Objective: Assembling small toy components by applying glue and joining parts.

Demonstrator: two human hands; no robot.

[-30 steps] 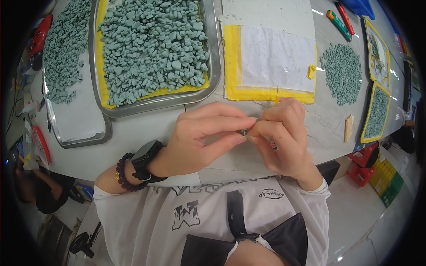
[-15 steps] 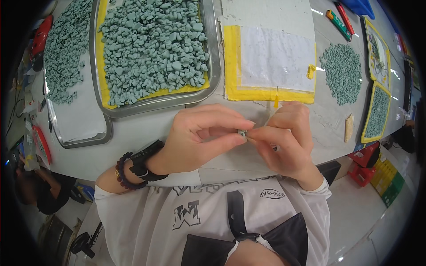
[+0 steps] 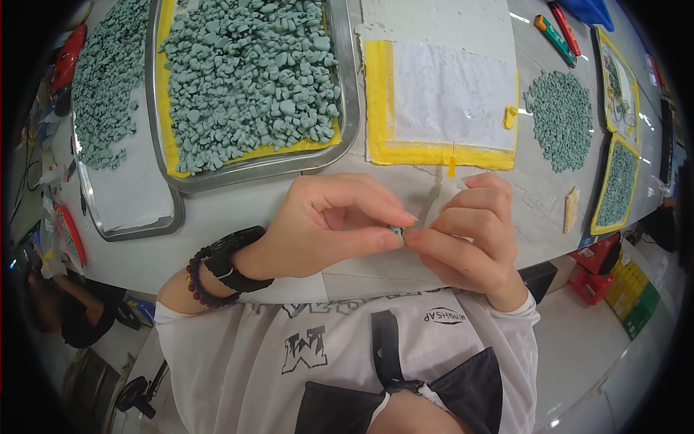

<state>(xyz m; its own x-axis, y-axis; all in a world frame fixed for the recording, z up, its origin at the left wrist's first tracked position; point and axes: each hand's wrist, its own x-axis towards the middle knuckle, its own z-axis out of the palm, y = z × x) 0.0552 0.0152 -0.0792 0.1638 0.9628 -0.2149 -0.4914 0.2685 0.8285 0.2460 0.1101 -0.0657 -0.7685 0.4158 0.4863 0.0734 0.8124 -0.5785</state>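
Note:
A tiny grey-green moulded piece (image 3: 396,230) is pinched between the thumb and forefinger of my left hand (image 3: 343,217), which wears a dark watch and a beaded bracelet at the wrist. My right hand (image 3: 473,235) is closed, its fingers curled and its leading fingertips meeting the piece from the right. A pale, thin, soft-looking sheet (image 3: 442,201) shows beside the right fingers and appears held in them; its kind is unclear. Both hands are above the near part of the table (image 3: 332,257). The fingers cover most of the piece.
Grey-green pieces (image 3: 253,79) heap in a metal tray (image 3: 267,173), with another loaded tray (image 3: 137,228) at left. A yellow-edged white pad (image 3: 455,94) bears a yellow-handled needle tool (image 3: 452,168). At right are a small-piece pile (image 3: 560,123), cutters (image 3: 555,41) and a tan stick (image 3: 571,210).
My right hand has shifted slightly right and down, its fingers turning around the piece. More of the pale sheet shows. My left hand keeps its pinch, moving a little downward.

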